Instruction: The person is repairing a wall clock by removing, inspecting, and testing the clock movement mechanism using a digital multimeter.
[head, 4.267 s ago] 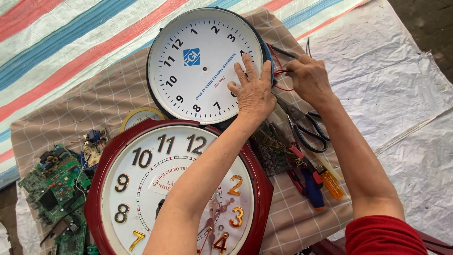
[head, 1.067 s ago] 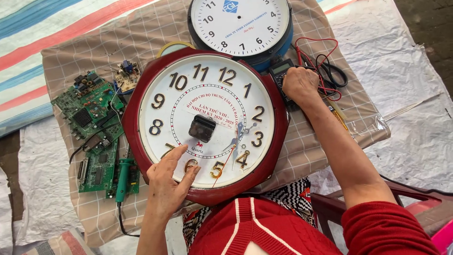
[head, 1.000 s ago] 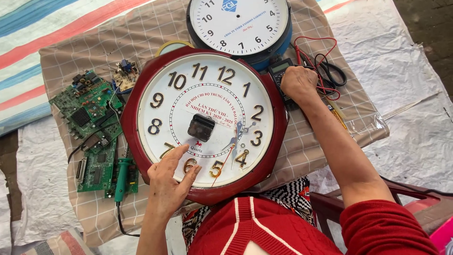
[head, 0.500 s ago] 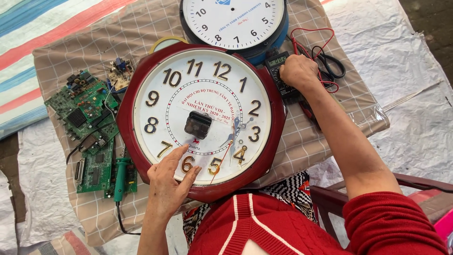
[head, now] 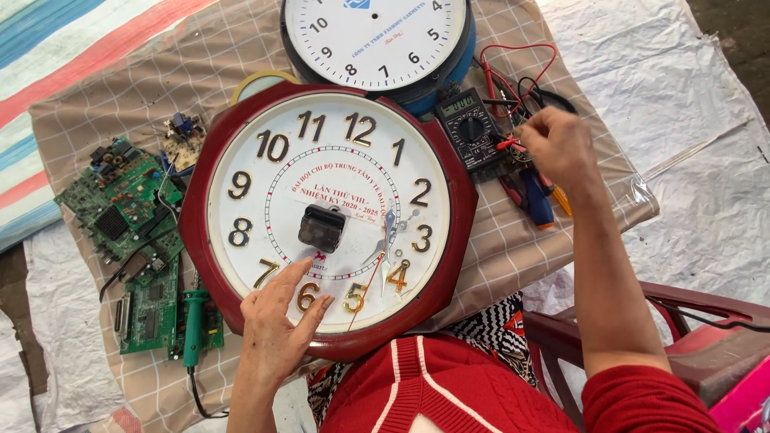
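Note:
A big round wall clock point(head: 241, 240) with a dark red frame and gold numerals lies face up in front of me. A small black clock movement point(head: 322, 228) sits at its centre, and loose hands lie near the lower right numerals. My left hand point(head: 277, 329) rests flat on the lower face, fingers spread, holding nothing. My right hand point(head: 559, 148) hovers right of the clock beside a black multimeter point(head: 472, 131). Its fingers are closed around a red test probe point(head: 505, 145).
A second white clock point(head: 377, 40) with a blue rim lies behind. Green circuit boards point(head: 128, 208) and a green-handled soldering iron point(head: 192, 325) lie at the left. Blue and orange-handled pliers point(head: 539, 204) and red and black leads point(head: 521, 68) are on the right. A checked cloth point(head: 96, 104) covers the table.
My right hand has shifted right off the multimeter, which now shows, and closed on the red probe. My left hand stays on the lower clock face.

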